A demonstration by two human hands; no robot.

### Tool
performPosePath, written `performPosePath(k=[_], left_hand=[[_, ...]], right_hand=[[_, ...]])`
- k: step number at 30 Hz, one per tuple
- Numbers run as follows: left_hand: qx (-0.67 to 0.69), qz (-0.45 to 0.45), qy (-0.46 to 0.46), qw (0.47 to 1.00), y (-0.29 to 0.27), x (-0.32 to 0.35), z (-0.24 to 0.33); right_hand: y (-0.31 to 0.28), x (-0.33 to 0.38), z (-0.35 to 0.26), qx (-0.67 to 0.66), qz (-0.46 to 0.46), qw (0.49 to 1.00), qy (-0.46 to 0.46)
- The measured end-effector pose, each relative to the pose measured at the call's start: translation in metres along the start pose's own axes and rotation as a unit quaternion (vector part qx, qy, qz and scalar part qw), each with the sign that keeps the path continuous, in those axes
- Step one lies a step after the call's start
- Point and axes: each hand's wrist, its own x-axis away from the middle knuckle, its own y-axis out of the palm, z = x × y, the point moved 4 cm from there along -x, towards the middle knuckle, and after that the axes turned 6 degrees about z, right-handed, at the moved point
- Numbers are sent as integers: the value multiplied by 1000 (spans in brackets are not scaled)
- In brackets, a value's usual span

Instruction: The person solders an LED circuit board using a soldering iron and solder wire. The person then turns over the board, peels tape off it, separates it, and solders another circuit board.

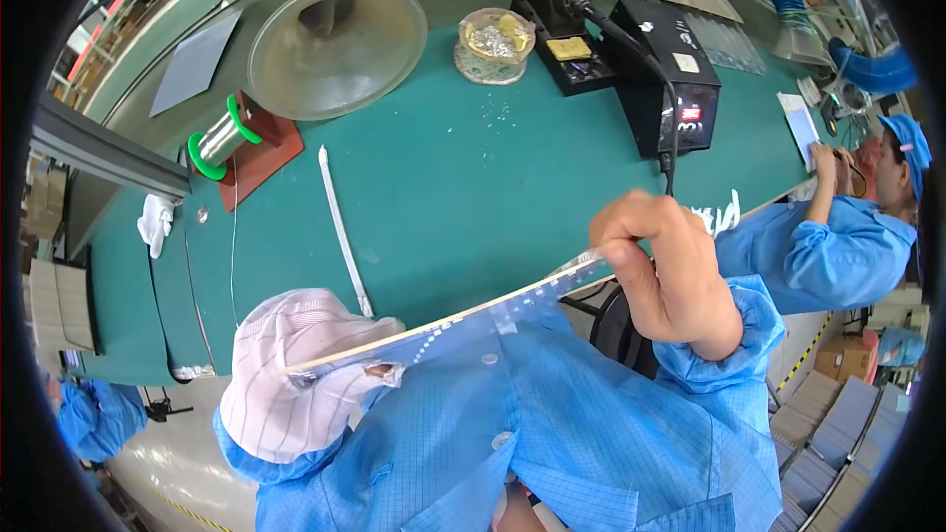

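Note:
A long thin board (463, 319), seen almost edge-on, spans from one hand to the other in front of my blue smock. It looks like a circuit board with small pale parts on its underside, and tilts up toward the right. My left hand (296, 374), in a white striped glove with a fingertip showing bare, is closed around its left end. My bare right hand (665, 271) pinches the right end between thumb and fingers. On the green bench, just beyond the left glove, lies a narrow white strip (340, 227).
A solder spool (225, 138) with green flanges sits on a red-brown stand. Behind are a round magnifier-like disc (338, 49), a bowl of solder scraps (496, 39), a soldering iron holder (567, 30) and a black soldering station (665, 79). A co-worker (818, 246) sits at right.

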Motion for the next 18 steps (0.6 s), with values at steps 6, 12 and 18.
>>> performPosePath(k=[6,12,18], left_hand=[[-235,99,165,953,5,25,1],[-8,32,47,998,3,4,10],[-7,18,115,993,7,-10,19]], right_hand=[[-4,6,-16,60,65,993,80],[-20,8,-19,15,-53,978,200],[-34,5,-20,34,-119,984,129]])
